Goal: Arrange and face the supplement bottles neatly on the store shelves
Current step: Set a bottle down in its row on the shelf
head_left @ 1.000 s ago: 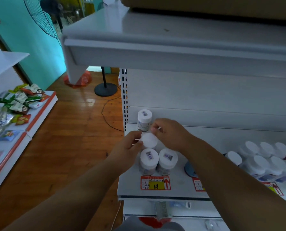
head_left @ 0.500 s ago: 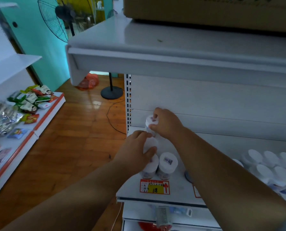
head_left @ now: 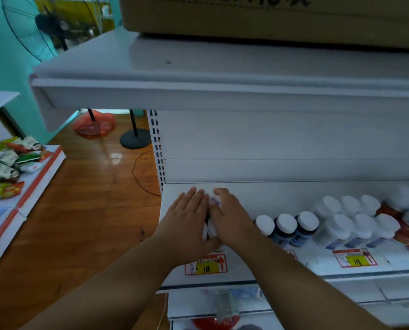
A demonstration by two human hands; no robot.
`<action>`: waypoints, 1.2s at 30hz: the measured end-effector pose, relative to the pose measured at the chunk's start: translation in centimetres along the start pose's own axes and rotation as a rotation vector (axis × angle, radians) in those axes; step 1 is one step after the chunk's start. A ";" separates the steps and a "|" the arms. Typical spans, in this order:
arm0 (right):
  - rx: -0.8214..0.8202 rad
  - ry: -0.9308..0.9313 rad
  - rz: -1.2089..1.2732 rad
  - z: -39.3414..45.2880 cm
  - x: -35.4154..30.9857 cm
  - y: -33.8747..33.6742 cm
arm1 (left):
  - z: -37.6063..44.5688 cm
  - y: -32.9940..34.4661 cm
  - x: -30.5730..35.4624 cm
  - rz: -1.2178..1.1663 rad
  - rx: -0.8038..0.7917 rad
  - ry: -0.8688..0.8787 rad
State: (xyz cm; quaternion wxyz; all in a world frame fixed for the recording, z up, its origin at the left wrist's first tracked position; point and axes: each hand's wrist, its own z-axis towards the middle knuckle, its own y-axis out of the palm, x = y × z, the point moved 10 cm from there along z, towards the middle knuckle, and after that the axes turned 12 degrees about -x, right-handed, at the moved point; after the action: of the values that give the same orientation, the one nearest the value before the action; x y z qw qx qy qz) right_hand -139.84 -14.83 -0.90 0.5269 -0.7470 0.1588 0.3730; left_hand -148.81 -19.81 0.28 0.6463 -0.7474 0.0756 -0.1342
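Bottles [head_left: 210,228] sit at the shelf's [head_left: 258,194] left end, mostly hidden under our hands; the yellow tag [head_left: 206,265] at 6 o'clock reads "118". Our left hand [head_left: 186,223] lies flat-fingered against them; our right hand [head_left: 229,216] curls over them.

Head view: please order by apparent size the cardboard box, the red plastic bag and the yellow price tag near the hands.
1. Cardboard box, though cropped and nearer.
2. Red plastic bag.
3. Yellow price tag; it sits nearer, so true sizes remain unsure.
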 end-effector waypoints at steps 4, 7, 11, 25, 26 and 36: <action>0.033 -0.003 0.072 -0.4 -0.1 -0.1 | -0.1 0.0 0.1 0.009 -0.001 0.018; 0.019 0.007 0.060 -0.4 -0.6 -0.5 | -0.1 -0.3 0.3 0.000 0.001 0.037; 0.055 0.006 0.012 -1.4 -1.7 -1.8 | -0.6 -1.3 0.3 -0.004 0.018 0.058; 0.652 -0.070 -0.087 -18.7 7.1 -25.8 | 4.3 -9.4 23.0 -0.328 0.283 0.346; 0.672 -0.043 -0.087 -20.8 9.3 -27.7 | 5.2 -9.3 26.3 -0.341 0.274 0.380; 0.725 0.203 -0.191 -39.2 30.4 -45.5 | 13.3 -6.6 60.5 -0.292 0.182 0.613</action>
State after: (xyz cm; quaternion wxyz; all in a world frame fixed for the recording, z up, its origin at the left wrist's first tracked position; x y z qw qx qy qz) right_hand -75.48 -27.63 14.07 0.7707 -0.5570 0.2612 0.1661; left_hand -87.64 -23.51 11.28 0.6313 -0.6146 0.1462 -0.4497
